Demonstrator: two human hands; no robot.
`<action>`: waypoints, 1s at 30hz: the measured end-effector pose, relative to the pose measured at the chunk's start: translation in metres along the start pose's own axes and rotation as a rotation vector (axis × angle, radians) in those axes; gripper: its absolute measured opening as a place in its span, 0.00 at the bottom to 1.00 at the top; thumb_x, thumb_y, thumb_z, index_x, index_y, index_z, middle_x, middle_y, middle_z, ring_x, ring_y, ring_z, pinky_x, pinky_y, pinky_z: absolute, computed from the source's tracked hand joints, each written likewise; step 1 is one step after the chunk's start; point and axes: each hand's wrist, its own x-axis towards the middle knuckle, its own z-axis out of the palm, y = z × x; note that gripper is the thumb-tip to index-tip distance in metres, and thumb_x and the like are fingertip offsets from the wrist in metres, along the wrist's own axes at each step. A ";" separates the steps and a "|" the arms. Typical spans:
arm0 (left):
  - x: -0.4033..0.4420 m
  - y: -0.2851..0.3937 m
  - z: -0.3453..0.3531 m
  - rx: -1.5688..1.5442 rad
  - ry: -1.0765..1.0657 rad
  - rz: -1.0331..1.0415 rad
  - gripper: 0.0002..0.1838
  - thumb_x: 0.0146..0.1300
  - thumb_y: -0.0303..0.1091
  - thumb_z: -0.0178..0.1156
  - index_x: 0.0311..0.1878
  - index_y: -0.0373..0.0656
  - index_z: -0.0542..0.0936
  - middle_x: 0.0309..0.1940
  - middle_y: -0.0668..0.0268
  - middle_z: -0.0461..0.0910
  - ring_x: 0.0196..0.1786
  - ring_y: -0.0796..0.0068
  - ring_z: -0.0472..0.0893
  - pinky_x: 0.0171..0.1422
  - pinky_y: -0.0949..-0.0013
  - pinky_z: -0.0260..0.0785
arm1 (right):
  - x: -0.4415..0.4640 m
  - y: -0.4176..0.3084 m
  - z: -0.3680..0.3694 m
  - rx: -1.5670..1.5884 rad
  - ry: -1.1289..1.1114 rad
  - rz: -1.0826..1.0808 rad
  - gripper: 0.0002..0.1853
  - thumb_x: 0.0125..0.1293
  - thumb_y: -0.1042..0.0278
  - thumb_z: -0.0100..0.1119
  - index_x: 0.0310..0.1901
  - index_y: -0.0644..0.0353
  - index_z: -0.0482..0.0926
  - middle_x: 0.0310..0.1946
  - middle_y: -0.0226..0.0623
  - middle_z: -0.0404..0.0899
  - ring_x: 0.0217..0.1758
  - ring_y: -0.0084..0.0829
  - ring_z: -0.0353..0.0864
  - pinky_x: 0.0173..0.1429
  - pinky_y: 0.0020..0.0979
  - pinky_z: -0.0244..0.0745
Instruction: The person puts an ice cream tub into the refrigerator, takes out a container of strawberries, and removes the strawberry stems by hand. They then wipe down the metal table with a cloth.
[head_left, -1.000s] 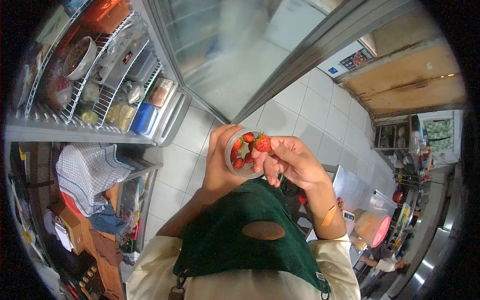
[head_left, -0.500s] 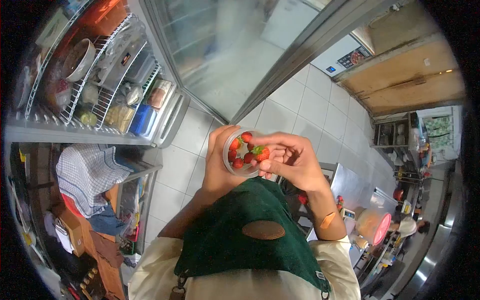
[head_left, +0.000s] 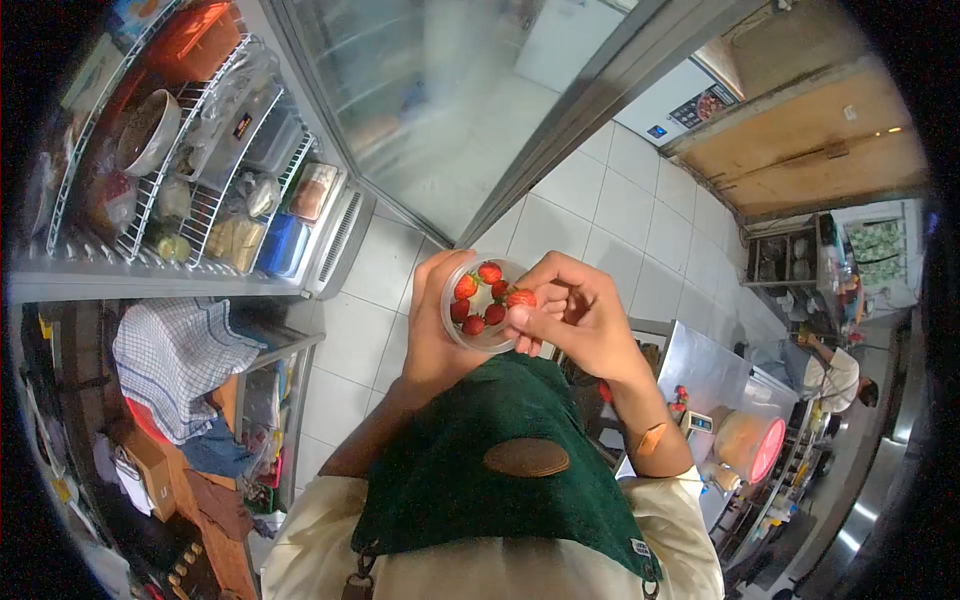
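Note:
My left hand [head_left: 433, 325] is wrapped round a clear round plastic tub [head_left: 484, 345], tilted so that its inside faces me. Several red strawberries [head_left: 466, 287] lie in the tub, mostly along its wall. At the tub's right rim, my right hand [head_left: 577, 315] pinches one strawberry [head_left: 521, 298] between thumb and fingers. That berry's green leaves are mostly hidden from me now. Both hands are in front of the dark green apron [head_left: 450, 450].
On the left stands an open fridge with wire shelves [head_left: 210, 215] of bowls, bags and boxes. Its glass door [head_left: 430, 120] swings out ahead. A checked cloth [head_left: 180, 360] hangs below. To the right are a steel table [head_left: 700, 360], a pink-lidded tub [head_left: 765, 450] and another person [head_left: 835, 380].
The strawberry in my right hand has turned, so its leaves have gone mostly out of sight. My left hand keeps the tub in place. The other person shows more fully at the right.

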 end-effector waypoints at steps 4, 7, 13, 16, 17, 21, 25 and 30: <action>0.005 0.007 -0.008 0.002 0.014 -0.049 0.49 0.50 0.27 0.86 0.73 0.40 0.66 0.66 0.56 0.69 0.67 0.61 0.78 0.72 0.58 0.76 | 0.004 0.002 -0.002 0.037 -0.081 -0.009 0.10 0.75 0.76 0.68 0.54 0.63 0.81 0.39 0.36 0.89 0.36 0.24 0.89 0.38 0.26 0.84; 0.010 0.008 -0.024 0.254 0.002 0.051 0.50 0.47 0.30 0.87 0.72 0.40 0.69 0.66 0.55 0.69 0.69 0.58 0.77 0.74 0.57 0.74 | 0.007 0.007 -0.001 0.129 -0.063 -0.019 0.09 0.76 0.77 0.66 0.55 0.65 0.81 0.39 0.40 0.89 0.35 0.26 0.89 0.38 0.27 0.85; 0.007 -0.004 -0.028 0.184 0.050 0.035 0.52 0.43 0.29 0.88 0.72 0.38 0.69 0.67 0.55 0.68 0.71 0.59 0.76 0.76 0.58 0.72 | 0.013 0.005 -0.001 0.106 -0.037 0.041 0.09 0.76 0.77 0.67 0.54 0.66 0.82 0.40 0.44 0.89 0.34 0.27 0.89 0.37 0.27 0.85; 0.008 -0.018 -0.035 0.074 0.079 0.023 0.53 0.43 0.28 0.88 0.73 0.38 0.68 0.66 0.56 0.71 0.70 0.63 0.77 0.75 0.59 0.73 | 0.015 0.007 0.001 0.057 0.005 0.001 0.08 0.74 0.79 0.68 0.52 0.66 0.83 0.39 0.44 0.90 0.34 0.27 0.89 0.37 0.27 0.85; 0.009 -0.020 -0.038 0.018 0.097 0.028 0.53 0.43 0.28 0.88 0.73 0.37 0.68 0.66 0.56 0.73 0.69 0.64 0.78 0.75 0.59 0.73 | 0.015 0.009 0.001 0.057 -0.012 0.000 0.08 0.74 0.79 0.68 0.52 0.66 0.83 0.39 0.44 0.90 0.34 0.27 0.89 0.37 0.27 0.85; 0.020 -0.016 -0.067 -0.067 0.242 0.003 0.54 0.43 0.30 0.89 0.73 0.37 0.67 0.65 0.57 0.76 0.68 0.65 0.79 0.76 0.59 0.72 | 0.012 0.018 -0.005 0.067 0.014 0.015 0.10 0.68 0.83 0.71 0.48 0.64 0.82 0.39 0.43 0.90 0.33 0.26 0.89 0.35 0.27 0.84; 0.025 -0.029 -0.119 0.260 0.389 0.088 0.55 0.43 0.30 0.90 0.73 0.38 0.67 0.65 0.58 0.77 0.68 0.65 0.79 0.75 0.60 0.73 | 0.011 0.034 -0.015 0.087 0.054 0.039 0.10 0.67 0.80 0.73 0.44 0.62 0.80 0.36 0.40 0.89 0.30 0.26 0.89 0.33 0.27 0.84; 0.029 -0.035 -0.154 0.376 0.546 0.087 0.53 0.42 0.28 0.90 0.71 0.39 0.68 0.63 0.59 0.77 0.67 0.66 0.78 0.74 0.61 0.72 | 0.012 0.041 -0.013 0.081 0.077 0.075 0.09 0.70 0.77 0.73 0.45 0.61 0.80 0.36 0.39 0.89 0.30 0.26 0.88 0.33 0.27 0.84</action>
